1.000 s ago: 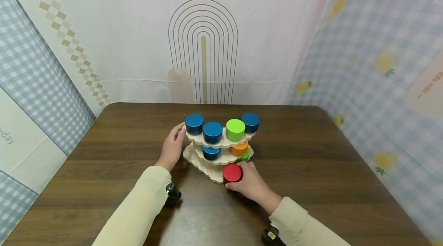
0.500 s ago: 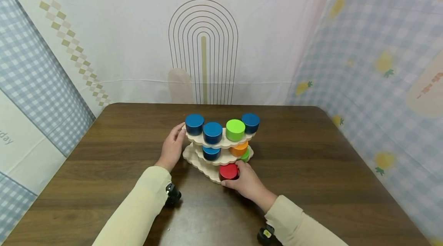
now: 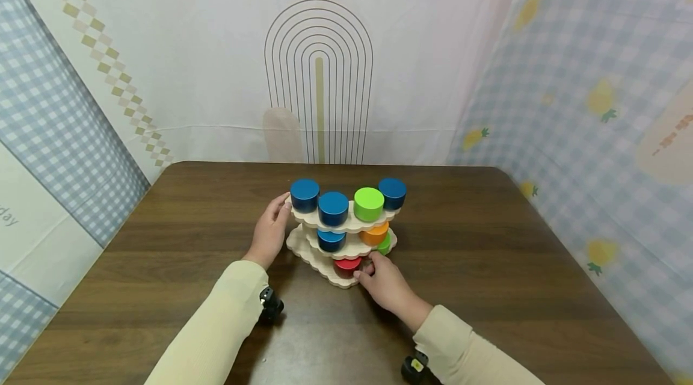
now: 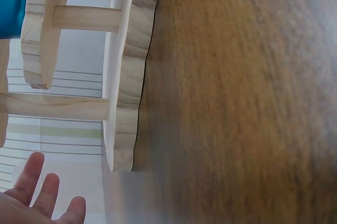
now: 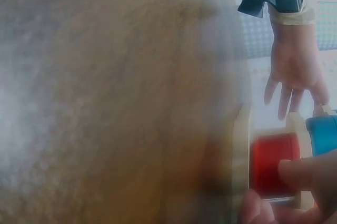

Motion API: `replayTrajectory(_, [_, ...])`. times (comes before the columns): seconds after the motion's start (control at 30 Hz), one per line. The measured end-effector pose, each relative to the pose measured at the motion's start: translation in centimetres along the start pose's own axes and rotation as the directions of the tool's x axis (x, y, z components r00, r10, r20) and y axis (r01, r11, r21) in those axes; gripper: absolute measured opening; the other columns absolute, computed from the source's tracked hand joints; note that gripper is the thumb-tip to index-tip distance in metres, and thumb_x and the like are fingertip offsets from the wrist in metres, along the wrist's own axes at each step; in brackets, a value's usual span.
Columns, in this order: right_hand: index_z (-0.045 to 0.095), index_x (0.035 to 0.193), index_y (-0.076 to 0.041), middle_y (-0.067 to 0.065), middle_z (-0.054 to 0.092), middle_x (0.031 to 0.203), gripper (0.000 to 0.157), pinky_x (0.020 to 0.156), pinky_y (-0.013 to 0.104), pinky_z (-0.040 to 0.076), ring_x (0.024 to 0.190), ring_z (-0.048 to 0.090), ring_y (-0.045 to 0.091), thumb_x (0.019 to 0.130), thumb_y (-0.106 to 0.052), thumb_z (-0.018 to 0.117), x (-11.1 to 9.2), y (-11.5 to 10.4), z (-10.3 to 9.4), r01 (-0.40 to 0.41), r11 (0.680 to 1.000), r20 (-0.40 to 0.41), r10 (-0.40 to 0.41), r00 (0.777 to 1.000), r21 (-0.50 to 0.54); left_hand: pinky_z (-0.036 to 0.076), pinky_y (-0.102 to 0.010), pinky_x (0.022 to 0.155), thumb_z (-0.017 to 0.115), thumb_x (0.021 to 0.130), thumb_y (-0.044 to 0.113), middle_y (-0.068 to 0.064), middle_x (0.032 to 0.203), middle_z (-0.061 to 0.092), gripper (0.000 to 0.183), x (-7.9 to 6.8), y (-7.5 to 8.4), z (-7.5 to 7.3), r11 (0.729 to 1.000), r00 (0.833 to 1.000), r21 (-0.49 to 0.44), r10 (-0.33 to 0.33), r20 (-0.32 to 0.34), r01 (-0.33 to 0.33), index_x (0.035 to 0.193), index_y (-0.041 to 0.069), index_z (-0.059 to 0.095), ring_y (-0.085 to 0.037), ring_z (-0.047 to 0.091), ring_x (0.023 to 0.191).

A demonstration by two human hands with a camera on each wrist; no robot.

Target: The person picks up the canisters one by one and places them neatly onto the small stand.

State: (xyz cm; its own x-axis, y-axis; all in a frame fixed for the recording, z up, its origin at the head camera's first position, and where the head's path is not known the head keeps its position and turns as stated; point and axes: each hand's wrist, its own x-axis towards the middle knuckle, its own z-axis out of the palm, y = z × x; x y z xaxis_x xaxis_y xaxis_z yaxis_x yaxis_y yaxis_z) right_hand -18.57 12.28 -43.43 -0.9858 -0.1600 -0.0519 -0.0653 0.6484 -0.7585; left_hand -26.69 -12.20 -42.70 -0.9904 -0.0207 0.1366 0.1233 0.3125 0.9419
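A pale wooden stand with three scalloped tiers [image 3: 311, 255] stands on the table. On its bottom tier sits a red cylinder block [image 3: 346, 267], partly hidden under the tier above. My right hand [image 3: 391, 286] has thumb and fingers at the block's right side; a fingertip lies against the red face in the right wrist view. My left hand [image 3: 269, 231] pinches the left edge of the top tier, its other fingers [image 4: 46, 195] spread away from the wood. Blue [image 3: 332, 209] and green [image 3: 369, 204] blocks stand on the top tier.
On the middle tier are a blue block [image 3: 331, 240] and an orange block [image 3: 375, 233]; another green block [image 3: 384, 243] shows lower right. Brown table [image 3: 189, 234] surrounds the stand, with a patterned cloth [image 3: 216, 72] hanging behind it.
The red block has moved left and inward onto the bottom tier, under the middle one. My right hand shifted slightly left with it. The left hand stays put.
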Motion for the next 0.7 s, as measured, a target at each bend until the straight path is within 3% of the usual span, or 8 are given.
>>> replayTrajectory(0.3, [0.055,0.121,0.005,0.006,0.054,0.087,0.039,0.066,0.030,0.046,0.073,0.049,0.017,0.089,-0.015,0.068,-0.3,0.3,-0.9,-0.008,0.999,-0.017,0.007,1.000,-0.037,0.032,-0.052,0.109,0.040,0.104,0.036,-0.017,0.142,0.048,0.046,0.3,0.0,-0.2,1.000,1.000,0.022,0.008,-0.005,-0.008,0.145,0.013,0.043,-0.034,0.045,0.129])
replayTrajectory(0.5, [0.058,0.122,0.003,0.009,0.055,0.093,0.039,0.066,0.031,0.046,0.077,0.049,0.018,0.090,-0.018,0.068,-1.2,0.6,-2.7,-0.015,0.999,-0.084,0.011,0.996,-0.048,0.032,-0.052,0.109,0.041,0.104,0.036,-0.019,0.141,0.049,0.048,0.4,-0.1,-0.4,0.999,1.000,0.054,-0.001,0.014,0.000,0.145,0.013,0.043,-0.034,0.045,0.129])
replayTrajectory(0.7, [0.053,0.130,0.002,0.014,0.058,0.111,0.047,0.077,0.037,0.053,0.091,0.058,0.022,0.093,-0.024,0.064,-1.7,1.4,-5.2,-0.038,0.997,-0.139,0.028,0.990,-0.072,0.028,-0.053,0.111,0.038,0.104,0.040,-0.016,0.146,0.044,0.051,0.6,0.0,-0.9,0.995,0.998,0.100,-0.013,0.066,0.006,0.148,0.014,0.040,-0.034,0.037,0.136])
